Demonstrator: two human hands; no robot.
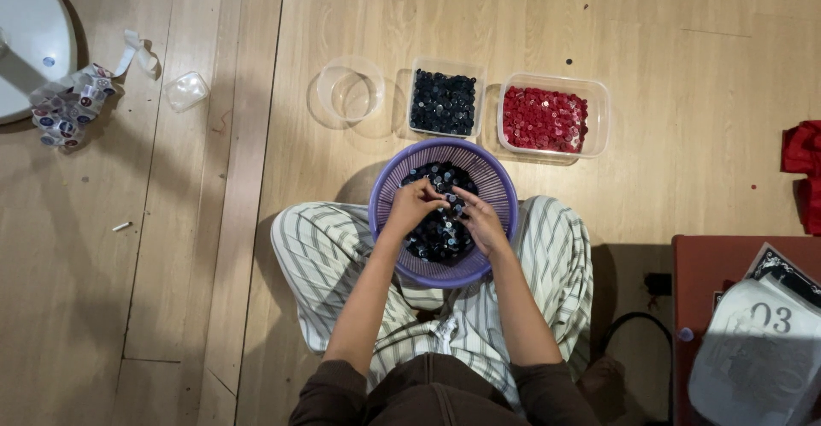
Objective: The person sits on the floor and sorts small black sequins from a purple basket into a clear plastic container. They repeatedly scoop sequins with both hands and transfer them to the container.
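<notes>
A person sits cross-legged on a pale wooden floor (684,67), a purple basket (499,188) resting in the lap. Both hands are inside it among dark buttons (438,236): the left hand (412,204) curls, fingers pinched on buttons; the right hand (481,218) bends over the pile, though its grip cannot be made out. Beyond the basket stand an empty clear tub (351,90), a tub of dark buttons (443,101) and a tub of red buttons (547,118). A reddish cabinet (710,263) stands at right.
</notes>
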